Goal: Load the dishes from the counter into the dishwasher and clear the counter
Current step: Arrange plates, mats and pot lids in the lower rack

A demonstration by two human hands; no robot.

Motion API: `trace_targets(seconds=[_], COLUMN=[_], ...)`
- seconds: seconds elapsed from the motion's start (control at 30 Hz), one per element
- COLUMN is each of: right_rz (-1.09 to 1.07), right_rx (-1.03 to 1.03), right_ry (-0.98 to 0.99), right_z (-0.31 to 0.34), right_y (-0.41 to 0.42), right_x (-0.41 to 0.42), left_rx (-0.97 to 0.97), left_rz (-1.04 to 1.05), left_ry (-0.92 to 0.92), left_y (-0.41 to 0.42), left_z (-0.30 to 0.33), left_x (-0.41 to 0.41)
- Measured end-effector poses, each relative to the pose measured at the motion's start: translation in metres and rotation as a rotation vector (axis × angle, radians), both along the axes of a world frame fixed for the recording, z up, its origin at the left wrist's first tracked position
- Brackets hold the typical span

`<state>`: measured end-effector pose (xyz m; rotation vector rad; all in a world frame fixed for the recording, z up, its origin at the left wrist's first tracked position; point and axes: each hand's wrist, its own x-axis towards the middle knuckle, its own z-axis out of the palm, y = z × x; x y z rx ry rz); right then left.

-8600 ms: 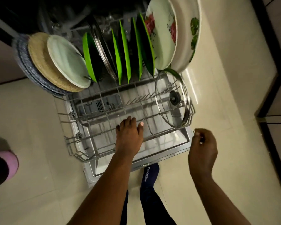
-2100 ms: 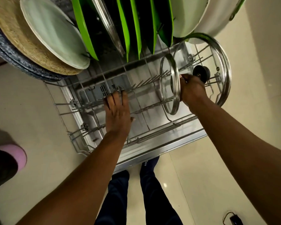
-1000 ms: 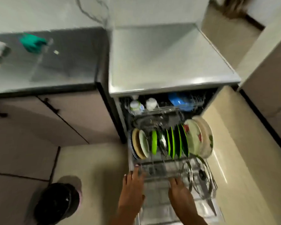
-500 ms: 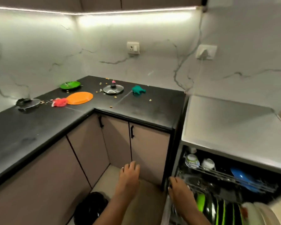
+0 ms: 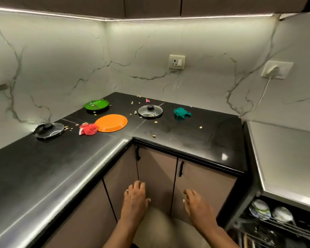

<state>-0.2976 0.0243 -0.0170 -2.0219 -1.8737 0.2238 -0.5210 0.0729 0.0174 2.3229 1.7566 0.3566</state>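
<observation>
Left hand (image 5: 135,200) and right hand (image 5: 197,205) outstretched, palms down, empty

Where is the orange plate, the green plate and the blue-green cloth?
orange plate (image 5: 111,122), head view, middle of its flat face.
green plate (image 5: 96,104), head view, centre of the dish.
blue-green cloth (image 5: 181,113), head view, middle of the crumpled bundle.
</observation>
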Motion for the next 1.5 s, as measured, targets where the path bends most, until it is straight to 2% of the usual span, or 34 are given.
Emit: trace_targets(seconds=[0.23,0.53,0.73,0.87,1.1,1.2,1.33,1.5], right_rz=[0.036,0.026,0.000,0.038,0.086,0.108,0.110,0.089], right_rx=[0.023,0.146,0.166,0.184,0.263,0.285,0.231,0.080], right_ry=[-0.021,-0.037,-0.015,0.015,0.012,0.016,0.021,0.021], right_z=[0.018,0.052,0.060,0.054,0.046,0.048,0.048,0.058], right_y=[0.052,0.142,0.227,0.293,0.418,0.466,0.526,0.593], right_x=[-0.041,-0.052,-0.044,-0.031,-0.010,-0.003,0.002,-0.001], left_rx=[0.032,0.086,0.070,0.027,-0.113,-0.169,-0.352,-0.506], left_rz=[-0.026,-0.003,0.035,0.044,0.045,0.046,0.023,0.033], left_ry=[-0.001,0.009,0.013,-0.056,-0.078,-0.023,0.185,0.147], left_y=[0.059,0.144,0.235,0.309,0.437,0.477,0.514,0.530], left_z=[0.014,0.046,0.058,0.055,0.033,0.028,0.017,0.001], left_x=[-0.042,-0.056,-0.042,-0.019,0.016,0.025,0.025,0.015])
